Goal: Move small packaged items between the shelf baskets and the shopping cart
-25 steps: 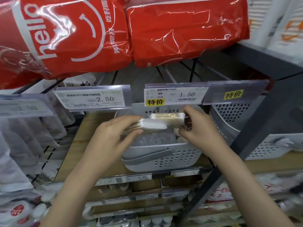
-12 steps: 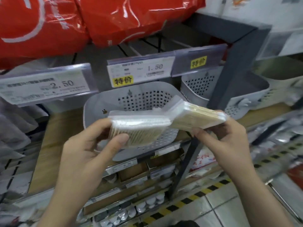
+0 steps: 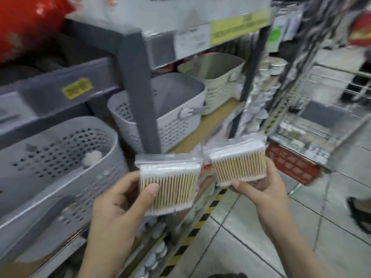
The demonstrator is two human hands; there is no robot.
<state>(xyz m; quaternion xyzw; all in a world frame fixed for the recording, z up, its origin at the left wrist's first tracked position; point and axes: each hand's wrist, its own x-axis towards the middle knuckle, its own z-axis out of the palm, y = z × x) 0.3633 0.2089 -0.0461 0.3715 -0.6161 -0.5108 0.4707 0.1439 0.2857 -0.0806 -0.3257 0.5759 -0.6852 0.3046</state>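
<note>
My left hand (image 3: 120, 199) grips a clear packet of wooden cotton swabs (image 3: 170, 187), thumb across its front. A second packet of cotton swabs (image 3: 240, 165) is held in my right hand (image 3: 261, 187), fingers curled under it. Both packets are upright in front of me, away from the shelf. The grey perforated basket (image 3: 50, 161) they came from sits at lower left with a few white items inside. The wire shopping cart (image 3: 313, 121) stands at right on the tiled floor, with small packaged items in it.
Two more baskets, grey (image 3: 180, 117) and cream (image 3: 218, 81), sit on the wooden shelf behind a dark grey upright post (image 3: 138, 93). Yellow-black tape (image 3: 192, 225) marks the floor edge. Another person's sandalled foot (image 3: 359, 213) is at far right.
Both hands lifted the packets out of the basket and drew them back. My view swung right from the shelf, bringing the aisle floor and cart into sight.
</note>
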